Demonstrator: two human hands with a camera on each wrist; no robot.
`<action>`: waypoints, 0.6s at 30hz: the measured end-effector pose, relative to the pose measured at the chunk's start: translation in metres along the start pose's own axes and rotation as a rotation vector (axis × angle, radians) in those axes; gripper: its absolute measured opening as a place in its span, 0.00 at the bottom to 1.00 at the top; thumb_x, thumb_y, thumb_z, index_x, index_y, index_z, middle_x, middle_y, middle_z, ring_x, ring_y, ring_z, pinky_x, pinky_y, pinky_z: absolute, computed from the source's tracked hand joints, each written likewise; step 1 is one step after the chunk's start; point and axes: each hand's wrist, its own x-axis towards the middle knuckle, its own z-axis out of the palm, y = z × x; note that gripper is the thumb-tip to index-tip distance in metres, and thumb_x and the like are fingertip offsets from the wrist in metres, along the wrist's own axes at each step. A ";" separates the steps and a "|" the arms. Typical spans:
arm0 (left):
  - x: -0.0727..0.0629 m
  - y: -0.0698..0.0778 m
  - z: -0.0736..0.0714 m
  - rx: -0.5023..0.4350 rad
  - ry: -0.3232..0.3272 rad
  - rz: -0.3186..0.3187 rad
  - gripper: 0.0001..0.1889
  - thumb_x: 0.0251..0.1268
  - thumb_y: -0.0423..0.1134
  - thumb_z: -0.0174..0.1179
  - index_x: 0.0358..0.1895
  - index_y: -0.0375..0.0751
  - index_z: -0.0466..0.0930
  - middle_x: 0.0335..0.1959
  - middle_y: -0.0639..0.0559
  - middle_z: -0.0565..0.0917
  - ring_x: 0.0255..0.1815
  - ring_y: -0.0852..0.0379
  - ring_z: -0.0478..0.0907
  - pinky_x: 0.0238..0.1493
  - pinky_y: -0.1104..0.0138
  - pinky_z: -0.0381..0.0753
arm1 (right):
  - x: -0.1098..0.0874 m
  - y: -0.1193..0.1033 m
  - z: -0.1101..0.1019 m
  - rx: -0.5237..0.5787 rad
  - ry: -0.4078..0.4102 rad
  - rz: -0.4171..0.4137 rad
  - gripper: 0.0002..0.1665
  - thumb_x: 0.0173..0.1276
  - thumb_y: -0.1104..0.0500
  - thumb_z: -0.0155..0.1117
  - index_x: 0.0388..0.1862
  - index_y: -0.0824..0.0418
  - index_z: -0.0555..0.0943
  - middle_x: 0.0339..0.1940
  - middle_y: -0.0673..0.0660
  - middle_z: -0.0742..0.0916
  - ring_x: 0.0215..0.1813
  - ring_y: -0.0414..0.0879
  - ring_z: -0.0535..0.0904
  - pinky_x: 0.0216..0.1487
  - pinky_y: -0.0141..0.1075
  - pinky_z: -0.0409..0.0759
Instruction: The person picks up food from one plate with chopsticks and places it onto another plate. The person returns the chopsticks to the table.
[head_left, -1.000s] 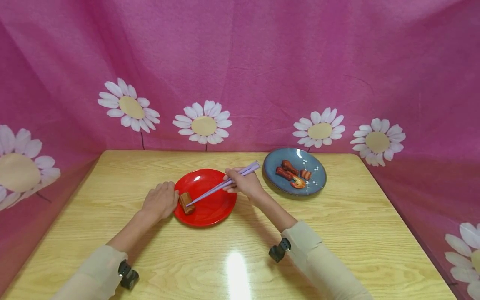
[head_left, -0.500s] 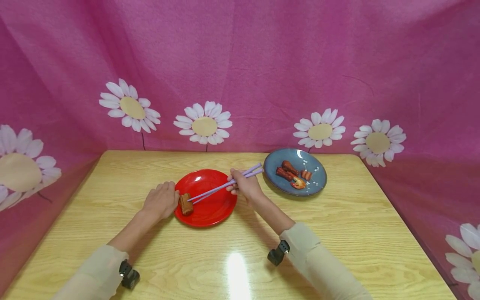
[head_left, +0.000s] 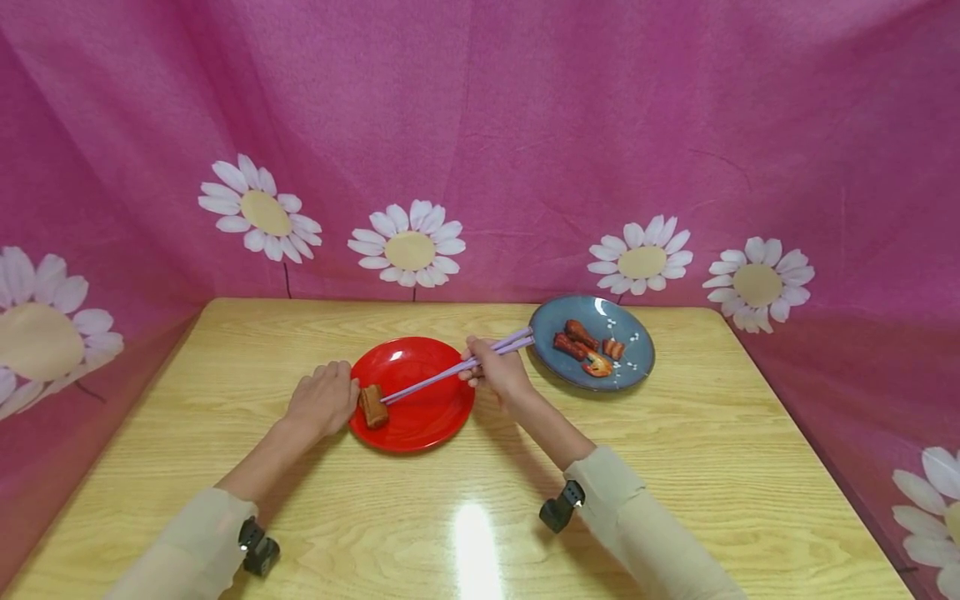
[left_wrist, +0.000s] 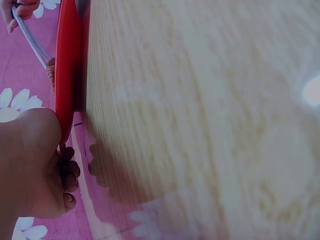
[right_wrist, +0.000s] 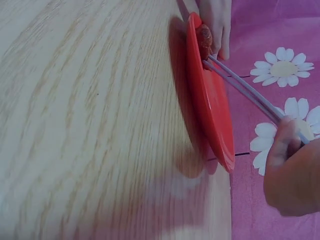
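A red plate (head_left: 427,425) lies on the wooden table, and my left hand (head_left: 322,402) grips its left rim; in the left wrist view, the curled fingers (left_wrist: 71,175) reach below the rim. Near that side of the plate sits a brown, ridged, block-shaped piece of food (head_left: 374,407). My right hand (head_left: 497,371) holds a pair of lilac chopsticks (head_left: 427,382) over the plate's right side. Their tips lie close together at the right side of the brown piece; whether they touch it I cannot tell. In the right wrist view the chopsticks (right_wrist: 245,89) slant down to the plate.
Behind and right of my right hand stands a blue-grey plate (head_left: 558,314) with several reddish-brown food pieces (head_left: 581,335), one of them like a drumstick. A pink cloth with daisies (head_left: 525,167) hangs around the table's (head_left: 360,517) back and sides.
The chopstick tips have shifted from on top of the brown piece to its right side, spreading apart and then closing together. The piece has turned slightly. My right hand has drifted right; the left stays put.
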 end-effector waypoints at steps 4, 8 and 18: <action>0.000 -0.001 0.001 0.001 -0.006 -0.001 0.11 0.76 0.38 0.46 0.39 0.32 0.67 0.30 0.44 0.70 0.37 0.43 0.70 0.38 0.53 0.71 | -0.001 0.000 -0.001 -0.001 -0.014 0.017 0.16 0.76 0.60 0.55 0.33 0.72 0.79 0.17 0.53 0.81 0.20 0.37 0.79 0.26 0.28 0.79; 0.000 -0.001 0.002 0.004 -0.005 -0.001 0.11 0.76 0.39 0.46 0.39 0.32 0.67 0.31 0.44 0.70 0.37 0.43 0.71 0.39 0.52 0.71 | -0.002 -0.002 0.000 0.022 -0.037 0.015 0.15 0.76 0.63 0.55 0.32 0.73 0.79 0.18 0.54 0.81 0.21 0.39 0.80 0.27 0.30 0.81; -0.001 -0.001 0.002 0.008 0.022 0.012 0.11 0.75 0.38 0.46 0.37 0.32 0.67 0.30 0.43 0.70 0.37 0.41 0.71 0.39 0.50 0.72 | -0.011 -0.012 0.017 -0.111 -0.135 -0.118 0.15 0.77 0.65 0.53 0.33 0.76 0.78 0.23 0.54 0.83 0.20 0.37 0.80 0.26 0.29 0.81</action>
